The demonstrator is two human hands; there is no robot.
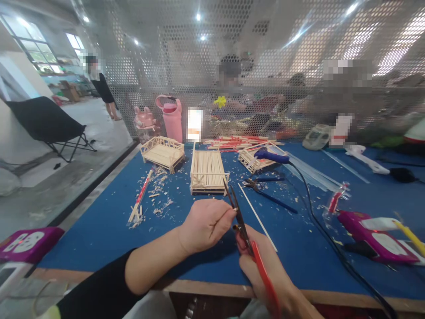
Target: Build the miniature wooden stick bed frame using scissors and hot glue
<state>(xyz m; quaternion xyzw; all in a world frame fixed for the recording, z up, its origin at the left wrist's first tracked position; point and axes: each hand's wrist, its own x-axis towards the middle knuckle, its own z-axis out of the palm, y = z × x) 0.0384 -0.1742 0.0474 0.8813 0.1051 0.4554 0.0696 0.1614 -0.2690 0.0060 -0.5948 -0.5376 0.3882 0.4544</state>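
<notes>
At the left of the blue bench, a railed stick model stands far back, and nearer lies a red-wrapped stick bundle. A slatted stick frame sits in the middle, beyond the hands.

The left hand is curled closed, thumb and fingers pinched on what looks like a small pale piece, too small to identify, just by the blades. To its right and nearer, the right hand wraps around the red-handled scissors. Their long axis runs from near right to far left, tips slightly parted toward the slatted frame; the left hand's fingertips meet them from the left.

Just right of the blades lies a thin white stick, then blue-handled cutters and, farther, a blue glue gun.
</notes>
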